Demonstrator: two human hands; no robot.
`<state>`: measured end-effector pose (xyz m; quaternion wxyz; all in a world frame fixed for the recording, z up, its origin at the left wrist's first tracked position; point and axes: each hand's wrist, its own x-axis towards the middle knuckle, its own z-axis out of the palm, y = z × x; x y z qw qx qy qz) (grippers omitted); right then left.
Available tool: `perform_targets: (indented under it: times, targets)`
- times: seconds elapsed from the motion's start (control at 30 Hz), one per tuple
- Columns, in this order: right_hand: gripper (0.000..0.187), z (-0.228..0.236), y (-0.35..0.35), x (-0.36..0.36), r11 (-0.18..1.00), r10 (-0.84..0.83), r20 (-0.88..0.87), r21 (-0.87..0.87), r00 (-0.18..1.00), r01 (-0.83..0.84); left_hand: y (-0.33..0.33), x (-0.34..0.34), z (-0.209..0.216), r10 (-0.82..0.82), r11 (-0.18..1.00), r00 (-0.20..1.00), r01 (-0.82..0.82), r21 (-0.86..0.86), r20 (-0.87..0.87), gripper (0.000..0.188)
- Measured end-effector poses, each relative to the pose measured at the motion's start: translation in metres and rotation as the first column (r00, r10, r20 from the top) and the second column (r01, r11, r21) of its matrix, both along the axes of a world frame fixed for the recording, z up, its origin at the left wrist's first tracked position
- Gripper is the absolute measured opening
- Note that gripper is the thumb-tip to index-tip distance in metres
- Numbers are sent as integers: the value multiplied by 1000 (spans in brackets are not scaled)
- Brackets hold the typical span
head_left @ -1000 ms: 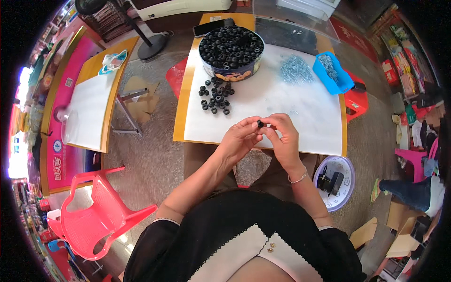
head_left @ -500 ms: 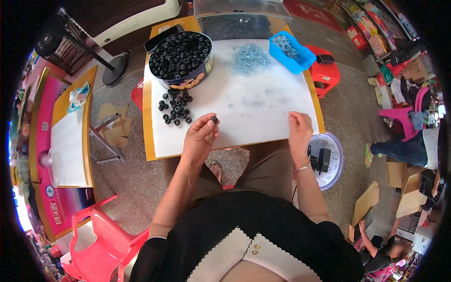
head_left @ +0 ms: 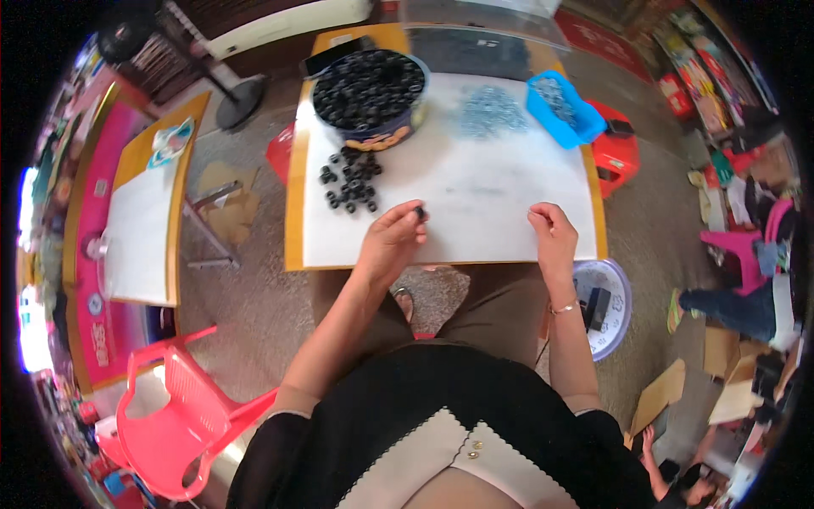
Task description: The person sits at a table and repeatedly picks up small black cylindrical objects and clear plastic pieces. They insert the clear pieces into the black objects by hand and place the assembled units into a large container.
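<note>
My left hand (head_left: 392, 239) rests at the near edge of the white-topped table (head_left: 475, 195), pinching a small black ring-shaped part (head_left: 418, 211) between thumb and fingers. A loose pile of the same black parts (head_left: 349, 181) lies just beyond it to the left. My right hand (head_left: 551, 231) sits on the table's near right side with its fingers curled; whether anything is in it cannot be told. A round tub (head_left: 368, 88) full of black parts stands at the far left of the table.
A heap of small metal pieces (head_left: 492, 110) and a blue tray (head_left: 562, 105) lie at the far right. A white bowl (head_left: 604, 299) sits on the floor by my right leg. A red plastic chair (head_left: 182, 403) and a side table (head_left: 144, 212) stand at left.
My hands, joined together over a black part a second ago, have separated: the left keeps the part and stays left, the right has moved away to the right.
</note>
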<state>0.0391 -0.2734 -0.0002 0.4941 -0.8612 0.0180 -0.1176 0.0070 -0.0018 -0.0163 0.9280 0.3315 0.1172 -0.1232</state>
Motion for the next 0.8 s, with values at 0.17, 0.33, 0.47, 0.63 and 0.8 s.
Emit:
perform_targets:
  times: [0.17,0.33,0.47,0.63,0.8]
  targets:
    - [10,33,78,-13,927,343,21,155,939,-342,1,1,3,-30,998,999,30,-53,17,29]
    - [8,46,119,-9,878,462,84,92,883,-469,5,0,-1,-32,998,999,33,-58,21,25]
    - [7,45,124,-6,868,497,114,-38,860,-496,6,-1,-6,-68,997,996,70,-27,50,28]
    - [8,51,120,-6,834,545,72,-148,835,-531,3,-3,-1,-68,998,996,67,18,64,27]
    - [13,60,125,-3,809,583,-16,-80,812,-582,5,-4,0,-42,999,998,43,-25,39,25]
